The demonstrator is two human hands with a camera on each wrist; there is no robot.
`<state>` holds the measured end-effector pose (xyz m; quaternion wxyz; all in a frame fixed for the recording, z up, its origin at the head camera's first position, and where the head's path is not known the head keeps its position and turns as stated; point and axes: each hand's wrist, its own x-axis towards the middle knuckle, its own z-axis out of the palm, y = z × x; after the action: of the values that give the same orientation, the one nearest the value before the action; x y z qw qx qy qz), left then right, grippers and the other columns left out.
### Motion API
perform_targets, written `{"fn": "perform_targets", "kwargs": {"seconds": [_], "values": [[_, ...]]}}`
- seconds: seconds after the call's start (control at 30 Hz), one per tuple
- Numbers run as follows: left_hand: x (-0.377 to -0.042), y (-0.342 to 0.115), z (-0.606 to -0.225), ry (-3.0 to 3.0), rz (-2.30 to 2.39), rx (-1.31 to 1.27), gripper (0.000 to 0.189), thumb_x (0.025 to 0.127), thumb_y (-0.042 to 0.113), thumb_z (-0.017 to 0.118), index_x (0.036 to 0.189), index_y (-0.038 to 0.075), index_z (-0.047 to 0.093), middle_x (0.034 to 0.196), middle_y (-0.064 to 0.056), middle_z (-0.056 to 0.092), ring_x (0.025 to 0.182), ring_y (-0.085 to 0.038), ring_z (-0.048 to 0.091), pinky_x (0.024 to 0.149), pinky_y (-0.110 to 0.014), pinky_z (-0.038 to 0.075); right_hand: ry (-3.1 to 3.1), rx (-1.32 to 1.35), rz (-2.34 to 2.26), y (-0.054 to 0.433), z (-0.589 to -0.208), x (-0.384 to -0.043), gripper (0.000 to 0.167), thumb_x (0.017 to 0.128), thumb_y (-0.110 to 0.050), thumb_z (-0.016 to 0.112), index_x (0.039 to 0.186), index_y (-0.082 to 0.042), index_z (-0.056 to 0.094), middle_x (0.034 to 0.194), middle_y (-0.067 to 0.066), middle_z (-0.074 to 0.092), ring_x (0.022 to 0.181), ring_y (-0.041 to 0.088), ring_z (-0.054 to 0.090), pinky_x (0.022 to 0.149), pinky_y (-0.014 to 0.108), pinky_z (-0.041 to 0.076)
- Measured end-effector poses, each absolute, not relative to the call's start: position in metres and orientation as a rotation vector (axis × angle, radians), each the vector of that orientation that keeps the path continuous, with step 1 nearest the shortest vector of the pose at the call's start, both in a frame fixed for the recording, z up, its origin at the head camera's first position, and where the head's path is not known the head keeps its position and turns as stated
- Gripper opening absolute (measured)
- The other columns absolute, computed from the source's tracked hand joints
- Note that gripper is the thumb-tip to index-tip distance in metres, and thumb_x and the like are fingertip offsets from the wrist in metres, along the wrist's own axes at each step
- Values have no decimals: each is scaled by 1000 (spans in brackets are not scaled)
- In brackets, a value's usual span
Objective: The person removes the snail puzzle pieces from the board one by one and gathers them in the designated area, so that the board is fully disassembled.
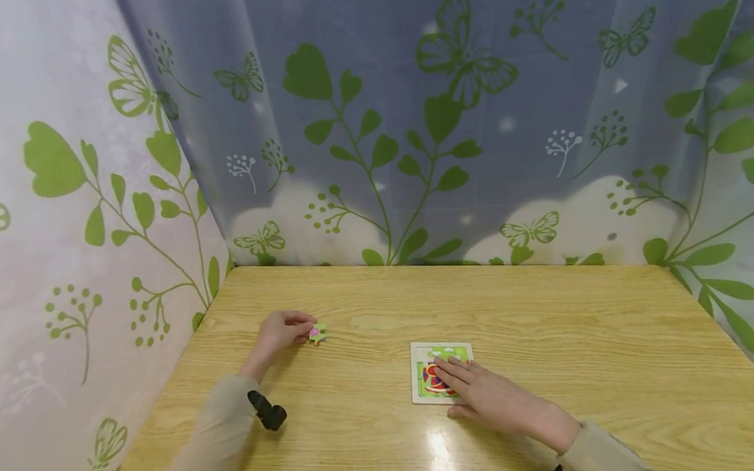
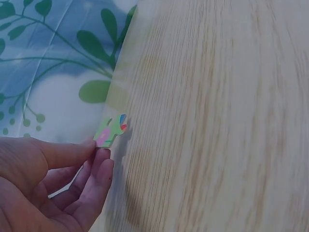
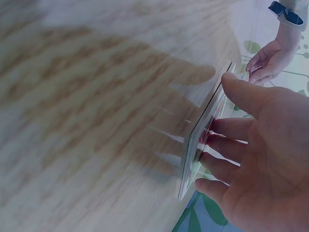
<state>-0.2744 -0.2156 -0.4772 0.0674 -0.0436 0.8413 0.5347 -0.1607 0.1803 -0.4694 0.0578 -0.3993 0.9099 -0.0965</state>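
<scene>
The left hand [image 1: 282,333] pinches a small green-and-pink jigsaw piece [image 1: 317,332], while the square, pale-framed multicoloured puzzle [image 1: 415,377] lies to its right, under the outstretched right hand [image 1: 497,398].

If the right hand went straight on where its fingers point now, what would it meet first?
Probably the pale puzzle-board rim, near the far left corner; height is unclear, so the right hand might pass over it.

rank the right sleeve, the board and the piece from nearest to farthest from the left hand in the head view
1. Piece: pinched in the left hand.
2. Board: farther right, under the right hand.
3. Right sleeve: farthest right, beyond the right hand.
</scene>
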Motion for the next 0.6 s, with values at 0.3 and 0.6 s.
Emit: {"fn": "perform_targets", "kwargs": {"seconds": [0.3, 0.6], "values": [[-274, -227, -474, 2564, 1569, -131, 21, 95, 3, 70, 111, -11, 71, 95, -17, 75, 78, -14, 70, 71, -29, 61, 2733, -1189, -317, 180, -468, -160, 63, 104, -35, 56, 152, 3, 41, 161, 19, 35, 144, 40, 38, 115, 56, 33], [-275, -230, -477, 2565, 1524, -161, 21, 98, 6, 67, 112, -9, 72, 95, -15, 75, 76, -10, 68, 69, -25, 59, 2743, -1189, -318, 180, -467, -160, 63, 104, -34, 57, 151, 4, 42, 160, 19, 36, 144, 40, 39, 115, 56, 34]]}}
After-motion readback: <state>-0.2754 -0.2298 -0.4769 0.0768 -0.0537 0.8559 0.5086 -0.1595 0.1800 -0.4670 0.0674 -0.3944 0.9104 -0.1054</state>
